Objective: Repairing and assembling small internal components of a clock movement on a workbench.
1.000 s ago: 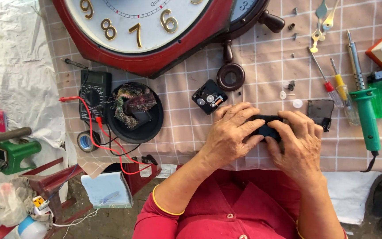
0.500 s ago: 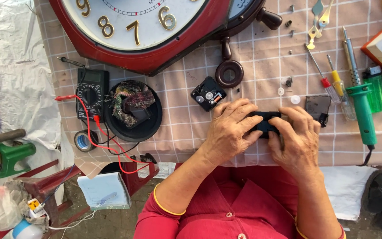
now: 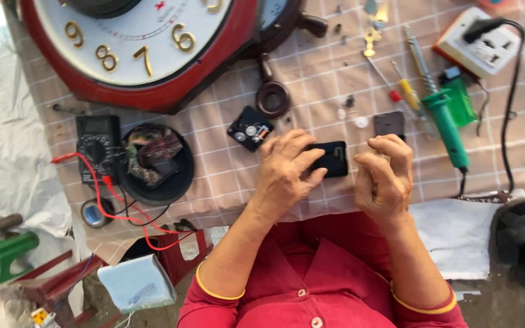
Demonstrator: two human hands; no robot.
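My left hand (image 3: 285,170) grips a small black rectangular case (image 3: 332,159) against the checked cloth (image 3: 226,176). My right hand (image 3: 385,176) hovers just right of the case, fingers curled, with nothing visible in it. A black clock movement (image 3: 250,128) with exposed gears lies just up and left of my left hand. Another small dark square part (image 3: 389,124) rests above my right hand.
A big red-rimmed wall clock (image 3: 141,48) fills the top left. A black multimeter (image 3: 96,147) with red leads and a round black dish (image 3: 155,163) of parts sit at left. A green soldering iron (image 3: 447,124), screwdrivers (image 3: 396,85) and a white socket block (image 3: 481,42) lie at right.
My right hand has come off the black case and moved slightly right; my left hand still holds it. The camera view has shifted closer.
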